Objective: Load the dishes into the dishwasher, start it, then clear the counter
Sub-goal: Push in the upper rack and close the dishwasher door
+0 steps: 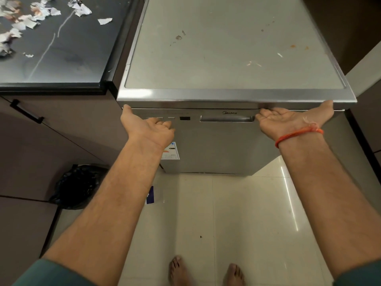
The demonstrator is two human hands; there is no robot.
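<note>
Glossy pale tile floor [237,213] is taking up the foreground, bare feet [206,272] standing on it; dark counter [61,58] is sitting left of the machine, torn paper scraps [26,17] lying strewn across it; black bin bag [80,186] is sitting on the floor by the cabinet, left of the left forearm; nothing is blocking the door. Dishwasher [216,145] is standing just beside the counter, stainless, door closed, top stained and speckled; front is facing the person, long axis running upright. Left hand [148,126] is pressing at the button panel, thumb up against the top edge, fingers loosely bent. Right hand [288,118] is turned palm-up at the door's upper right, fingers relaxed near the recessed handle [226,118], gripping nothing; orange thread [299,135] is circling that wrist.
</note>
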